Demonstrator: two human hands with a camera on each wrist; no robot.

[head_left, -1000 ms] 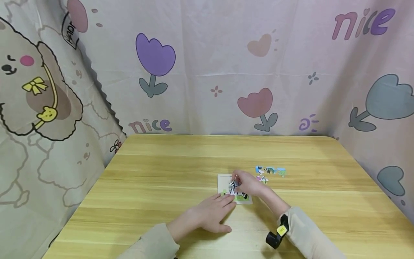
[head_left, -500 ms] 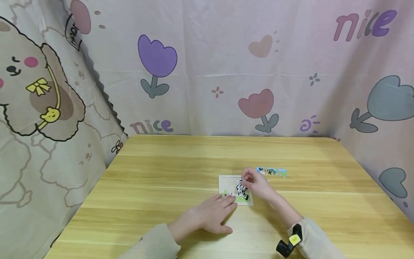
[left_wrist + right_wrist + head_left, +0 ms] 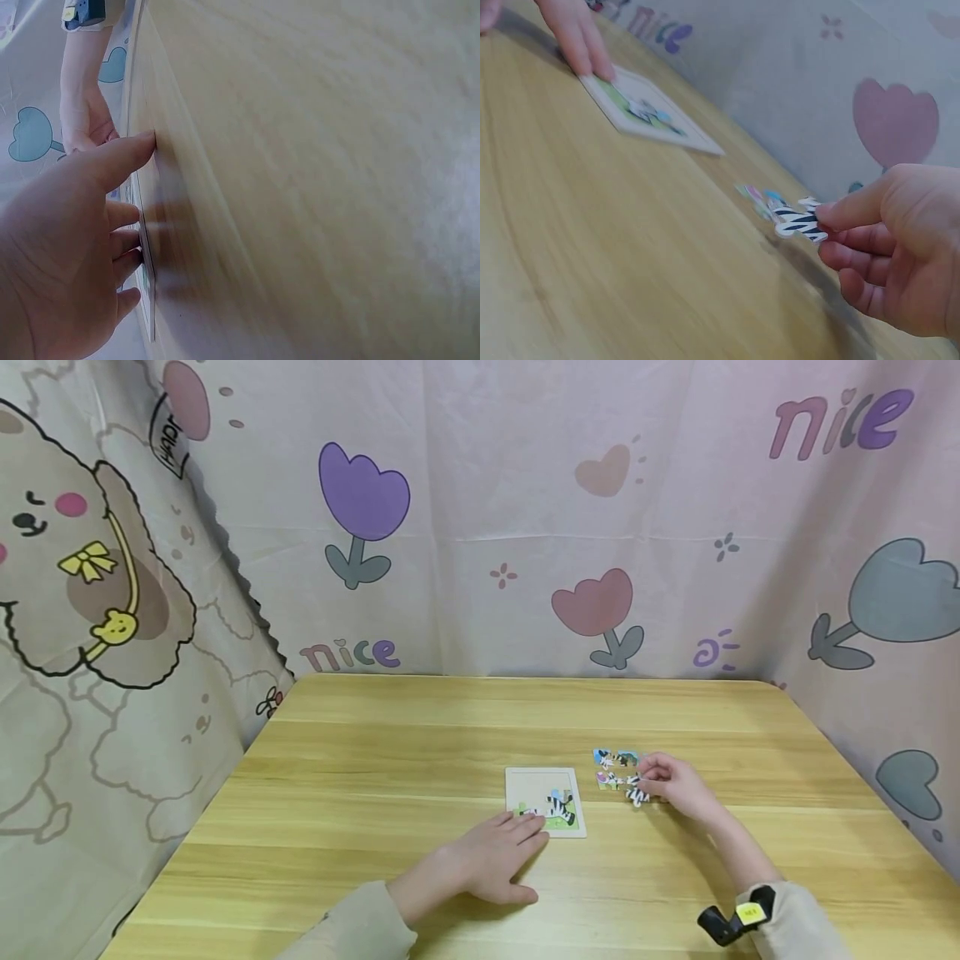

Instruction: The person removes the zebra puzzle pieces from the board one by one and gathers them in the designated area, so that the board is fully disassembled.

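Observation:
My right hand point(image 3: 678, 785) pinches a zebra-striped jigsaw puzzle piece point(image 3: 799, 221) between thumb and fingers, just right of the loose pieces. In the right wrist view the striped piece is held over the table. My left hand point(image 3: 491, 856) lies flat with straight fingers, its fingertips on the lower edge of a pale puzzle board point(image 3: 525, 783). Green and zebra-patterned pieces point(image 3: 561, 810) sit along the lower part of that board; the fingers cover some of them. The board's upper part shows bare backing. In the left wrist view the left thumb point(image 3: 135, 154) is spread from the fingers.
Several loose puzzle pieces point(image 3: 615, 758) lie right of the board, near the right hand, which hides part of them. The wooden table point(image 3: 375, 735) ends at a patterned curtain point(image 3: 465, 460) behind and at both sides.
My right hand has moved right, from over the board to the loose pieces, taking the zebra-striped puzzle piece off the board with it. The left hand has stayed in place.

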